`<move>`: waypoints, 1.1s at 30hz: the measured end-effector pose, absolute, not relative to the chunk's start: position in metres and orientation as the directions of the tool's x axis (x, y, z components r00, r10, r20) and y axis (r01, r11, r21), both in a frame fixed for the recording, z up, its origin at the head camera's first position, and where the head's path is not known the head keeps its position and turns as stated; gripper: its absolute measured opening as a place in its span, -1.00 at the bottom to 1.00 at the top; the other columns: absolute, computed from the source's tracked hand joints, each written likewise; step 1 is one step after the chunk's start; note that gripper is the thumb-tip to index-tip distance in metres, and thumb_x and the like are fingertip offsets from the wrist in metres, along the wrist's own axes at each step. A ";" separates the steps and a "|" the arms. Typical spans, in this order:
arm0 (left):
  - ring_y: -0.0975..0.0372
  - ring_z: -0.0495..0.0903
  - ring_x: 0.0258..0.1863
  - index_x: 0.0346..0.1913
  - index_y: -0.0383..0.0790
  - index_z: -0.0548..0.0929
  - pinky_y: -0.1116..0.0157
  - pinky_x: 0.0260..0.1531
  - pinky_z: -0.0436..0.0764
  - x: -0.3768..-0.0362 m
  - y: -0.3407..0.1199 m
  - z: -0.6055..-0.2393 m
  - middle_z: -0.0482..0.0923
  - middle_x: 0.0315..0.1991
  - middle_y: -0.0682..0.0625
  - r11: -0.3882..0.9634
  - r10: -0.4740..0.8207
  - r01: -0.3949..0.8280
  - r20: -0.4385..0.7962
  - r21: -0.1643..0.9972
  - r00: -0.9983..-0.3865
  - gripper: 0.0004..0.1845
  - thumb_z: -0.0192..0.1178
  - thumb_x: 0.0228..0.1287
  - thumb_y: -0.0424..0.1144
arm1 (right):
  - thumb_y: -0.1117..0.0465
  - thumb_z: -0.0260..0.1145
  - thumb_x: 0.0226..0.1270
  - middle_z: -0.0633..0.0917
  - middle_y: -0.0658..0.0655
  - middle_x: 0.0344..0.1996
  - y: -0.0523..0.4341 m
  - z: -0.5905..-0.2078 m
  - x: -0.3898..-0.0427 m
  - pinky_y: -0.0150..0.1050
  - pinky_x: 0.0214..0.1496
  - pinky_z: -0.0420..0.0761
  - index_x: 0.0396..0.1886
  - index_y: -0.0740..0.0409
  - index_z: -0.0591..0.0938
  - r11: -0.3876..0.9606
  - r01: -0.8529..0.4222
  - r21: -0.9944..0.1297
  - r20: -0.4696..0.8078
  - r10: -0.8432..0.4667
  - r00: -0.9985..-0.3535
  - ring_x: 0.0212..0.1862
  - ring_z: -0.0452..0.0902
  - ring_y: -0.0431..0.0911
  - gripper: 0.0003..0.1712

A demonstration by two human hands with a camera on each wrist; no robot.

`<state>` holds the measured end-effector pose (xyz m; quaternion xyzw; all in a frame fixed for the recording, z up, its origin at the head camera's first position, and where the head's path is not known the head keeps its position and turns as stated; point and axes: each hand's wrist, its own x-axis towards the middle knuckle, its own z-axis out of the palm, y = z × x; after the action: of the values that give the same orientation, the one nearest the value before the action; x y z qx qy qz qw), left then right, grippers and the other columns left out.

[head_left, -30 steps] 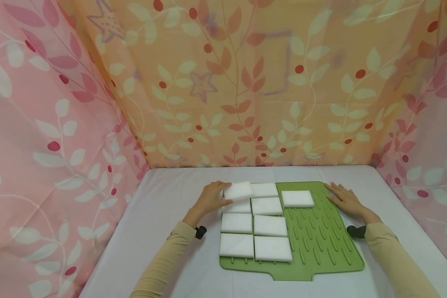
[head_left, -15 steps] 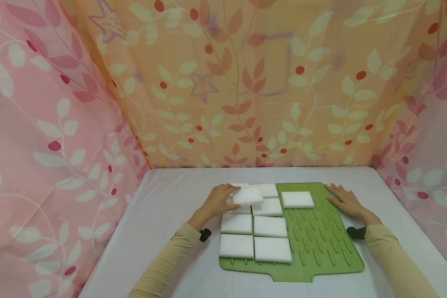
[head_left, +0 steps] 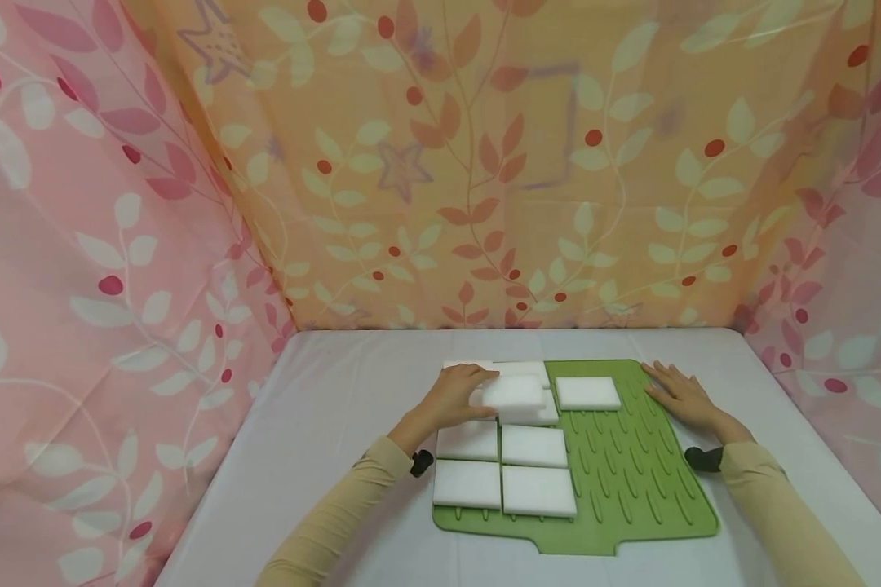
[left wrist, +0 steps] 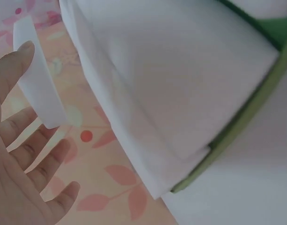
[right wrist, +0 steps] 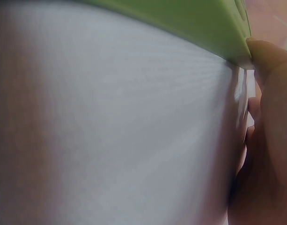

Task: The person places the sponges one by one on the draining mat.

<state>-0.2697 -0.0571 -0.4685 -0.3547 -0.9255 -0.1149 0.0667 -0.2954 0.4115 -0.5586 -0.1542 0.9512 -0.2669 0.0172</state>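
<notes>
Left hand (head_left: pixel 451 398): holds one white sponge (head_left: pixel 514 393) by its left end, fingers over the top edge, thumb hidden beneath. Sponge carried just above the far rows of the laid-out sponges, slightly tilted, covering part of those below. In the left wrist view, fingers (left wrist: pixel 28 159) spread and fairly straight, with a thin white edge of the held sponge (left wrist: pixel 38 84) against them; exact contact hard to make out.

Right hand (head_left: pixel 679 395): flat, fingers straight and together, pressing on the far right edge of the green mat (head_left: pixel 631 473). Holds nothing. In the right wrist view, only a fingertip (right wrist: pixel 269 51) against the mat's rim (right wrist: pixel 190 23); remainder blurred and cut off by the frame.

Laid out on the left part of the mat: white sponges in two columns, near pair (head_left: pixel 502 487) fully visible, next pair (head_left: pixel 502 443) partly covered by the left hand, far ones largely hidden under the held sponge. One separate sponge (head_left: pixel 587 393) lying alone toward the far right of the mat, just beside the held sponge, apart from the right hand.

Mat ridged, flat on a counter covered with a white cloth (head_left: pixel 323 456). Leaf-patterned curtains (head_left: pixel 484 163) on three sides. Tan sleeves (head_left: pixel 323 522) on both arms; dark wrist mounts partly visible.
</notes>
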 end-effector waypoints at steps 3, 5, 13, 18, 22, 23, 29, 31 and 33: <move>0.14 0.43 0.14 0.27 0.02 0.40 0.05 0.15 0.36 -0.270 -0.051 -0.467 0.48 0.12 0.05 0.712 0.656 0.687 0.210 0.146 -0.725 -0.29 0.22 0.07 0.23 | -0.04 -0.03 0.45 0.00 0.49 0.37 0.411 -0.558 -0.294 0.42 0.22 -0.37 0.43 0.21 0.08 0.806 -0.288 -0.517 0.059 -0.303 -0.951 0.35 -0.28 0.47 -0.30; 0.15 0.43 0.13 0.27 0.03 0.40 0.08 0.15 0.37 -0.270 -0.046 -0.468 0.48 0.11 0.06 0.706 0.667 0.698 0.214 0.125 -0.713 -0.29 0.20 0.08 0.25 | -0.04 -0.03 0.44 0.00 0.49 0.36 0.410 -0.557 -0.294 0.41 0.22 -0.38 0.43 0.20 0.08 0.800 -0.292 -0.525 0.065 -0.304 -0.950 0.35 -0.29 0.47 -0.30; 0.19 0.44 0.11 0.28 0.05 0.39 0.13 0.16 0.36 -0.268 -0.025 -0.467 0.49 0.09 0.11 0.688 0.699 0.720 0.182 0.093 -0.692 -0.31 0.15 0.12 0.27 | -0.02 -0.01 0.44 0.01 0.49 0.36 0.410 -0.557 -0.293 0.41 0.23 -0.38 0.43 0.17 0.09 0.792 -0.297 -0.533 0.081 -0.302 -0.950 0.35 -0.28 0.47 -0.31; 0.21 0.41 0.12 0.29 0.09 0.37 0.13 0.15 0.35 -0.266 -0.012 -0.467 0.47 0.10 0.13 0.689 0.702 0.717 0.148 0.102 -0.696 -0.30 0.14 0.10 0.29 | -0.04 -0.04 0.45 -0.03 0.48 0.38 0.411 -0.557 -0.295 0.42 0.21 -0.38 0.44 0.18 0.06 0.799 -0.282 -0.531 0.045 -0.306 -0.951 0.35 -0.30 0.47 -0.30; 0.23 0.43 0.08 0.28 0.09 0.39 0.16 0.11 0.39 -0.266 -0.002 -0.469 0.48 0.09 0.13 0.673 0.718 0.732 0.146 0.106 -0.681 -0.29 0.14 0.09 0.31 | -0.06 -0.04 0.45 -0.04 0.47 0.38 0.411 -0.557 -0.295 0.42 0.21 -0.38 0.44 0.17 0.06 0.799 -0.278 -0.533 0.038 -0.306 -0.951 0.36 -0.31 0.46 -0.29; 0.23 0.43 0.07 0.27 0.08 0.40 0.17 0.09 0.40 -0.266 0.000 -0.469 0.48 0.09 0.13 0.667 0.723 0.738 0.148 0.108 -0.675 -0.30 0.13 0.09 0.31 | -0.06 -0.04 0.45 -0.04 0.47 0.38 0.411 -0.557 -0.296 0.41 0.22 -0.39 0.44 0.17 0.06 0.799 -0.278 -0.534 0.037 -0.306 -0.951 0.36 -0.31 0.46 -0.29; 0.25 0.46 0.01 0.24 0.02 0.44 0.26 -0.01 0.45 -0.265 0.015 -0.470 0.50 0.03 0.09 0.629 0.748 0.766 0.161 0.134 -0.643 -0.31 0.16 0.09 0.28 | -0.06 -0.05 0.45 -0.04 0.47 0.38 0.412 -0.558 -0.296 0.40 0.23 -0.41 0.45 0.15 0.05 0.797 -0.276 -0.537 0.032 -0.307 -0.951 0.36 -0.33 0.45 -0.29; 0.25 0.47 0.00 0.24 0.01 0.45 0.28 -0.03 0.46 -0.265 0.019 -0.471 0.51 0.03 0.08 0.622 0.755 0.772 0.158 0.136 -0.636 -0.32 0.16 0.09 0.28 | -0.06 -0.05 0.45 -0.05 0.47 0.38 0.412 -0.557 -0.295 0.40 0.23 -0.41 0.45 0.15 0.04 0.796 -0.276 -0.539 0.032 -0.307 -0.951 0.36 -0.33 0.45 -0.29; 0.26 0.47 -0.01 0.23 0.02 0.45 0.29 -0.05 0.47 -0.264 0.024 -0.472 0.51 0.03 0.09 0.617 0.761 0.776 0.150 0.133 -0.631 -0.32 0.15 0.09 0.29 | -0.06 -0.05 0.45 -0.05 0.47 0.38 0.412 -0.557 -0.295 0.40 0.22 -0.41 0.45 0.15 0.04 0.797 -0.274 -0.538 0.030 -0.307 -0.951 0.36 -0.33 0.45 -0.29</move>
<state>-0.2644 0.0236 -0.4715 -0.4277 -0.8983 -0.0927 0.0395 -0.2951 0.4121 -0.5570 -0.1534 0.9475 -0.2791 0.0293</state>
